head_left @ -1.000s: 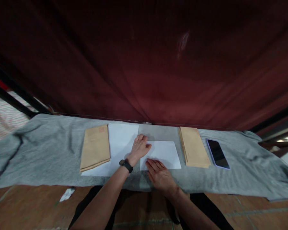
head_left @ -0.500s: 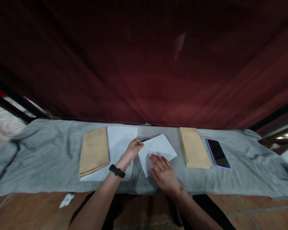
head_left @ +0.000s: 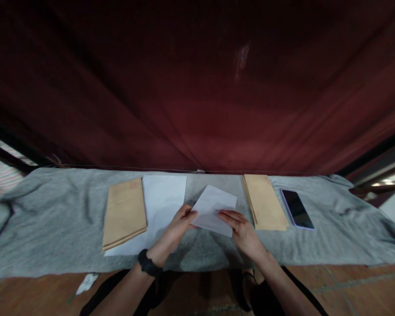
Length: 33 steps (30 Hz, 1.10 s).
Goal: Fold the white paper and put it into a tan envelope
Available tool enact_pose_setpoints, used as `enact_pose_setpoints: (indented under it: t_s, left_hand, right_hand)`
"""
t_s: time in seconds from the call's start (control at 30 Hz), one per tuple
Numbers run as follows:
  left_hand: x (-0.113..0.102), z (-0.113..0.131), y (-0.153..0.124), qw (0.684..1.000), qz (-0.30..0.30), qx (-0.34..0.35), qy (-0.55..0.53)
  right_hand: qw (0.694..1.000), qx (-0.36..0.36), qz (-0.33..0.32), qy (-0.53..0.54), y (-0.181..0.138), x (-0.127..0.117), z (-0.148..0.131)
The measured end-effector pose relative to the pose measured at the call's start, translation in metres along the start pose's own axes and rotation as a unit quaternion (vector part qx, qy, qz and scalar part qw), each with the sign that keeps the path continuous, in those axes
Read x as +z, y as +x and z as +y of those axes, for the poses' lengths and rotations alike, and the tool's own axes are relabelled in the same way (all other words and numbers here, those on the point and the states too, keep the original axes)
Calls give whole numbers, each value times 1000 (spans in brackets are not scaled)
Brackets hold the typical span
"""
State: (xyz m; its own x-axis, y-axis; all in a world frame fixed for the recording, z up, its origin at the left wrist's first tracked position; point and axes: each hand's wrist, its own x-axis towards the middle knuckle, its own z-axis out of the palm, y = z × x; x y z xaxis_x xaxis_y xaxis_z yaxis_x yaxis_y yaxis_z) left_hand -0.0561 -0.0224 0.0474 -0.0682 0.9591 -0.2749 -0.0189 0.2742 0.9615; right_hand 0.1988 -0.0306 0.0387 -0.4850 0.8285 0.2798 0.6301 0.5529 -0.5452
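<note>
A folded sheet of white paper is between my two hands, tilted over the grey cloth. My left hand pinches its left corner, thumb on top and fingers mostly hidden underneath. At the lower right edge, my right hand grips the paper with its fingers together on the upper face; its thumb is hidden. Left of my hands, larger white sheets lie flat, partly under a stack of brown envelopes. A second stack of brown envelopes lies to the right of my right hand.
Grey cloth covers the long, narrow surface. A phone in a purple case lies beyond the right envelopes. Behind the surface hangs a dark red curtain. A crumpled white scrap is on the tiled floor.
The folded paper has turned and come up from lying on the cloth. My right hand moved from flat on the paper to its right edge. My left hand shifted slightly down.
</note>
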Motion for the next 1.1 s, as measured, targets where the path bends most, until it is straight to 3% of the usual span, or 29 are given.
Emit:
enact_pose_setpoints:
  t_s: [0.13, 0.23, 0.3, 0.6, 0.7, 0.87, 0.93, 1.1]
  left_hand:
    - [-20, 7, -4, 981, -58, 136, 124]
    - [-25, 4, -8, 943, -147, 207, 216]
    - [-25, -2, -10, 914, -170, 246, 275]
    - [-30, -11, -11, 805, -257, 308, 436]
    - [-27, -8, -15, 825, -253, 292, 413]
    - [-10, -6, -9, 928, -133, 164, 306]
    - [-3, -6, -4, 955, -87, 130, 252]
    - [9, -6, 8, 966, -20, 131, 223]
  right_hand:
    - [993, 40, 13, 111, -3, -2, 8]
    - [980, 49, 24, 194, -3, 0, 12]
    - [974, 48, 15, 222, -3, 2, 12]
    - [976, 19, -147, 160, -16, -18, 4]
    - [976, 51, -155, 143, -21, -24, 7]
    - [970, 184, -125, 99, -19, -19, 10]
    - [968, 216, -103, 75, -14, -14, 8]
    - [960, 275, -56, -22, 3, -7, 5]
